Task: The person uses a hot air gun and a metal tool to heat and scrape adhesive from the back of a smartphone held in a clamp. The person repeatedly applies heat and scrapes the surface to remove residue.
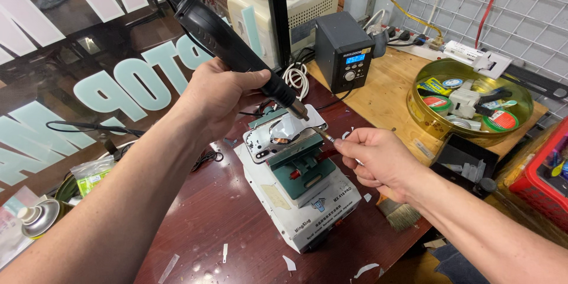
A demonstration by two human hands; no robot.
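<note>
- Left hand (222, 94): fingers wrapped tight round the black hot-air gun (228, 41), held slanting, its nozzle aimed down just above the phone.
- Right hand (378, 160): fingers pinched on a thin metal pry tool (325, 135), whose tip reaches the phone's right edge.
- Phone (284, 133): lies back-up, clamped in the green fixture (305, 165) on top of the white, box-shaped separator machine (302, 201), at the middle of the dark red table (219, 213).
- State of the work, as judged: the back cover looks partly lifted or cracked round the middle, with a shiny curled patch showing; most of the cover is still on the phone. White shards (289, 263) lie scattered on the table in front of the machine, so some material seems already off. The bulk of the heating and prying appears still to be done.
- Surroundings: a black control station with a blue display (344, 53) stands behind the machine; a round gold tin of tape rolls (470, 103) sits on the wooden bench to the right; a brush (399, 213) lies by the right wrist; a spray can (35, 219) stands at the far left.
</note>
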